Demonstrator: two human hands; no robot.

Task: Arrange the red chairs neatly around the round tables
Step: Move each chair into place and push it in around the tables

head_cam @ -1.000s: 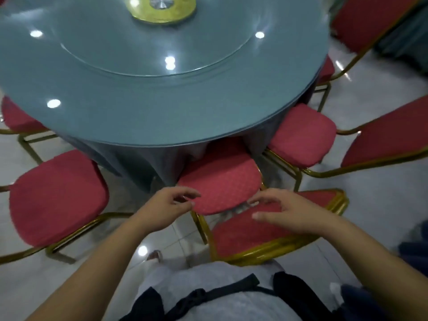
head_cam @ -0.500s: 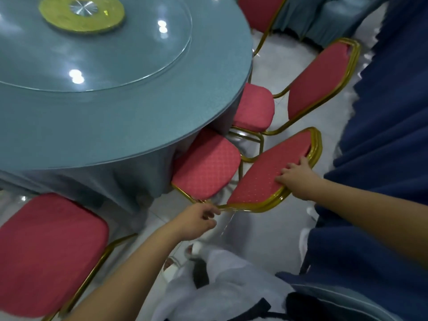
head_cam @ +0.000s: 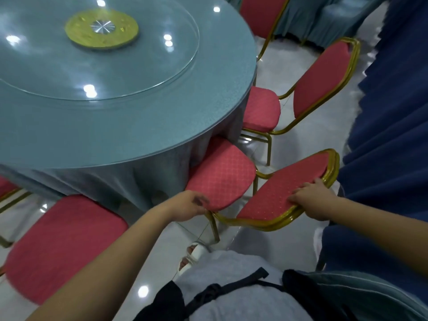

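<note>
Beside the round table (head_cam: 143,117), left hand (head_cam: 187,208) grips red chair seat (head_cam: 222,179), right hand (head_cam: 312,202) its backrest (head_cam: 282,195).

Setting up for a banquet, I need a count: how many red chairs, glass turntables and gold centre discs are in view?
Red padded chairs with gold metal frames: 5
Round clear glass turntables: 1
Round gold centre discs: 1
Total: 7

The padded red fabric chair (head_cam: 220,179) at the tabletop's near edge has a fine grid of pale gold dots and gold metal tubing. The round teal-grey cloth tabletop (head_cam: 115,126) carries a mustard-yellow disc (head_cam: 102,30) with a silver hub. The glossy floor (head_cam: 278,242) is pale grey.
</note>
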